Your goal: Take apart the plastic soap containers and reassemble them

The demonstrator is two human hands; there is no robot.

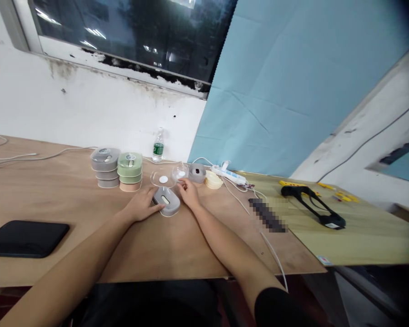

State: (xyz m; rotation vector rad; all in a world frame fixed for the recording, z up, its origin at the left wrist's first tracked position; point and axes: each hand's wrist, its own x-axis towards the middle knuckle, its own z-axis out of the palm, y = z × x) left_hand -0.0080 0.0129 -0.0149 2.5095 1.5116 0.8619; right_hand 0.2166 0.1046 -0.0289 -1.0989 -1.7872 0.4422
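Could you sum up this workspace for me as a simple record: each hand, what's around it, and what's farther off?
Left hand: the left hand touches the side of a light gray box
Right hand: the right hand is close to a clear cover; contact is unclear
Left of the box: a gray stack and a green-and-peach stack
By the wall: a bottle with a green label
Right of the covers: cream containers, a white power strip
Far left: a flat black item

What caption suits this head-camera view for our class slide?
Left hand touching a grey plastic container, right hand near a clear lid, green-labelled bottle behind.
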